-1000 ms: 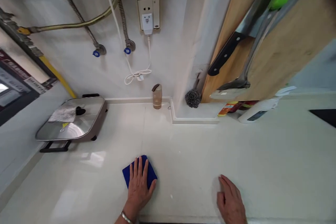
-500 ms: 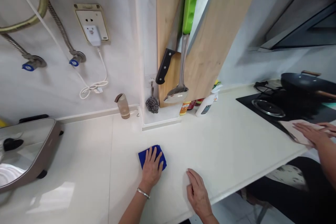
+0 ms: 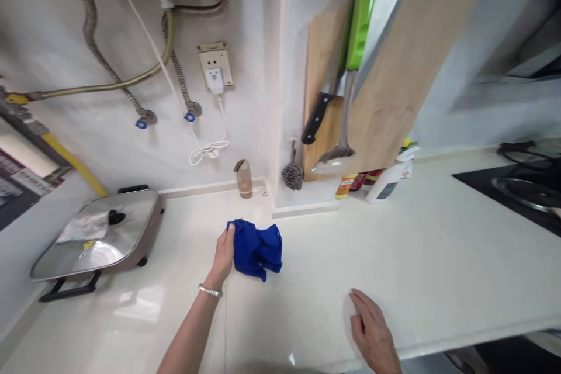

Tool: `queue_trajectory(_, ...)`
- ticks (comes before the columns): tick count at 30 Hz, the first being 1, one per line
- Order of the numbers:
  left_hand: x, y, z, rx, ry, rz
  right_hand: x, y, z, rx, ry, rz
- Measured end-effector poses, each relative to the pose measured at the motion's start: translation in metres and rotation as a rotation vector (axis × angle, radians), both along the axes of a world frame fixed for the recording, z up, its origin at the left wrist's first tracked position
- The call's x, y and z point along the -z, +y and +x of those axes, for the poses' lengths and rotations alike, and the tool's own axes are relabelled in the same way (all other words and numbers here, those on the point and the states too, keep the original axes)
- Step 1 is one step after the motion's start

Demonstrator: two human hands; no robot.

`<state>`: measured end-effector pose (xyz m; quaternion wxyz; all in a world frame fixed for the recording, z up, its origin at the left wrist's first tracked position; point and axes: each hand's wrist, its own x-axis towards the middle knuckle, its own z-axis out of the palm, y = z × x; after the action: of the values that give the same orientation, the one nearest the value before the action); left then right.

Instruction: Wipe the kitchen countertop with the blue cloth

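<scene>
left hand (image 3: pixel 224 256) grips the near edge of a bunched blue cloth (image 3: pixel 258 250) on the white countertop (image 3: pixel 421 257); right hand (image 3: pixel 372 327) rests open, palm down, right of the cloth.

Plain, vivid royal-blue cloth (image 3: pixel 257 249)

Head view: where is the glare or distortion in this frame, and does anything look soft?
Head view: pale glare lies on the white countertop and the shiny lid of the electric pan; wide-angle distortion makes the wooden chopping board lean steeply; the upper right corner looks darker and soft.
</scene>
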<state>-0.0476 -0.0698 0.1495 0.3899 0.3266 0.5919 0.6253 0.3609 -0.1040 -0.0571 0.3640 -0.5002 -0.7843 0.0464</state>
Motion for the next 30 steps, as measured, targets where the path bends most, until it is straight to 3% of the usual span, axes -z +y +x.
queue_trajectory(2, -0.006, -0.007, -0.017, -0.054, -0.033, -0.091, 0.005, 0.0, 0.002, -0.006, -0.006, 0.0)
queue_trajectory(4, -0.016, -0.018, -0.026, -0.036, -0.205, -0.118, 0.008, 0.001, 0.002, -0.012, -0.008, 0.007)
queue_trajectory(6, -0.034, -0.03, -0.029, 0.029, -0.373, -0.115, 0.009, 0.002, 0.002, -0.02, -0.008, 0.026)
queue_trajectory(9, -0.066, -0.045, -0.032, 0.119, -0.456, -0.092, 0.008, 0.001, 0.001, -0.035, -0.019, 0.042)
queue_trajectory(12, -0.089, -0.049, -0.048, 0.131, -0.42, -0.025, 0.009, 0.001, 0.003, -0.044, -0.034, 0.029)
queue_trajectory(17, -0.11, -0.043, -0.085, 0.067, -0.261, -0.003, 0.018, 0.004, 0.006, -0.043, -0.053, 0.041)
queue_trajectory(20, -0.118, -0.044, -0.081, 0.153, -0.06, -0.004, 0.018, 0.005, 0.005, -0.041, -0.051, 0.056)
queue_trajectory(22, -0.114, -0.049, -0.063, 0.273, 0.172, -0.038, 0.015, 0.004, 0.004, -0.043, -0.042, 0.063)
queue_trajectory(24, -0.099, -0.06, -0.039, 0.477, 0.45, -0.126, 0.011, 0.003, 0.004, -0.042, -0.035, 0.063)
queue_trajectory(27, -0.059, -0.082, -0.006, 0.92, 0.796, -0.332, 0.007, 0.001, 0.003, -0.041, -0.038, 0.049)
queue_trajectory(28, -0.043, -0.088, 0.002, 1.003, 0.877, -0.381, 0.005, 0.001, 0.003, -0.044, -0.041, 0.045)
queue_trajectory(30, -0.013, -0.095, 0.012, 1.019, 0.961, -0.389, 0.003, -0.001, 0.002, -0.051, -0.046, 0.042)
